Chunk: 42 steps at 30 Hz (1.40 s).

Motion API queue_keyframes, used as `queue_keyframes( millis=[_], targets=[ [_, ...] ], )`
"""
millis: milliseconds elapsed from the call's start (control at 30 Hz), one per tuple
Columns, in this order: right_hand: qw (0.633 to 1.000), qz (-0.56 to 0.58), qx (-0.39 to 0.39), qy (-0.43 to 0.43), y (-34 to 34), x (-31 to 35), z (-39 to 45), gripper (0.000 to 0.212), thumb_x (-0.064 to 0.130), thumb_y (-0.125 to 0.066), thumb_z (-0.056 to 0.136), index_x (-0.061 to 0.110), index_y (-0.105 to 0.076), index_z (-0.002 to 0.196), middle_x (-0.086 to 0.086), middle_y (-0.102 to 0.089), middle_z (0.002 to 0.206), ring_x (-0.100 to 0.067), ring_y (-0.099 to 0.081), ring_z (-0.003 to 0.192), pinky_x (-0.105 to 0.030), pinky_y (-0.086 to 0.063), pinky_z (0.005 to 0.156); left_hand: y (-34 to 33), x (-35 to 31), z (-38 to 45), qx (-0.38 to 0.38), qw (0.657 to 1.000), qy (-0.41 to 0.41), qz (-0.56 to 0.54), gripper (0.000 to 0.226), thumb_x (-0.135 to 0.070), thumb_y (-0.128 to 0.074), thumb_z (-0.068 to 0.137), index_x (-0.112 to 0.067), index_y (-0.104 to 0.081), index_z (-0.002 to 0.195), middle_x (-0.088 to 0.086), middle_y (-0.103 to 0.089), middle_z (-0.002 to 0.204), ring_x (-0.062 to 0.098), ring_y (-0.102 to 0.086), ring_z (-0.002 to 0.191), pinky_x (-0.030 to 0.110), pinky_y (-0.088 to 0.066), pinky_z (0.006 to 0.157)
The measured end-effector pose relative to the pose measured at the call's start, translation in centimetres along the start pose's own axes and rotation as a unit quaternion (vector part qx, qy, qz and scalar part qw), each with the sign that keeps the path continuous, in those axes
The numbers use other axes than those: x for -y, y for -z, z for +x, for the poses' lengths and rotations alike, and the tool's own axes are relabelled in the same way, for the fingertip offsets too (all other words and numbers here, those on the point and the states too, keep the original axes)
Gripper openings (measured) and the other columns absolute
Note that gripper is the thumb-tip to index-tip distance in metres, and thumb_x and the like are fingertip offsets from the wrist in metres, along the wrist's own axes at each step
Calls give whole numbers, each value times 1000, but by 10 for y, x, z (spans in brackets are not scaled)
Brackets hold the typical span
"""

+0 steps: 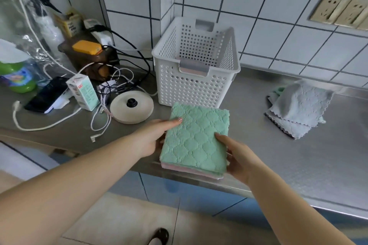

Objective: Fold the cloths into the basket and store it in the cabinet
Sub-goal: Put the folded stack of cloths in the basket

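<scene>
Folded cloths [196, 139] gripped between both hands, left hand [148, 139] and right hand [238, 160].

mint-green diamond-quilted cloth [196, 139], white perforated basket [196, 61], grey cloths [298, 111], steel-grey counter [278, 155]

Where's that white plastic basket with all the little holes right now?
In the head view, the white perforated plastic basket stands upright on the steel counter against the tiled wall, just behind the folded green quilted cloth, with the round cream kettle base left of it.
</scene>
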State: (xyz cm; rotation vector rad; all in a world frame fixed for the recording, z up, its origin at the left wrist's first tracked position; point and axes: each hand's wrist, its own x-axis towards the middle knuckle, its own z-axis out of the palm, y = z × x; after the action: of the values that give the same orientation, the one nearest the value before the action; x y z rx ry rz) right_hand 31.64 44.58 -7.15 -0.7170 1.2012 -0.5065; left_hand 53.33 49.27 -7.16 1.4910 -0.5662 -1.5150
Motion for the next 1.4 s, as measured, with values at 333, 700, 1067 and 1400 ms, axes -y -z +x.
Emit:
queue_keyframes(
  millis=[333,700,1067,1400],
  targets=[
    [996,7,91,12,-10,69,-70,40,32,-60,87,8,-58,119,-12,-70,110,-29,-66,103,-43,-50,89,-14,-71,-56,32,999,-35,26,38,-37,-69,81,-17,-66,113,3,-67,118,24,-59,114,43,-36,108],
    [994,37,23,104,-65,217,-24,37,36,-60,88,8,-62,113,-12,-72,104,-27,-69,95,-38,-53,80,-6,-235,33,80,995,-64,6,45,-34,-69,80,-7,-63,115,16,-68,111,32,-64,106,47,-48,97],
    [986,62,-15,151,-92,272,50,29,29,-54,94,5,-62,109,-12,-72,102,-24,-70,88,-35,-55,71,-4,-291,109,49,993,-102,-35,19,-19,-60,91,-5,-64,102,15,-71,97,24,-69,87,34,-56,77],
    [985,-60,-113,118,-110,287,169,30,40,-55,90,19,-60,110,-7,-67,109,-29,-64,101,-52,-51,90,5,-294,208,-84,987,-101,89,39,-37,-60,82,-15,-58,114,4,-65,104,24,-62,95,36,-50,92]
  ],
)
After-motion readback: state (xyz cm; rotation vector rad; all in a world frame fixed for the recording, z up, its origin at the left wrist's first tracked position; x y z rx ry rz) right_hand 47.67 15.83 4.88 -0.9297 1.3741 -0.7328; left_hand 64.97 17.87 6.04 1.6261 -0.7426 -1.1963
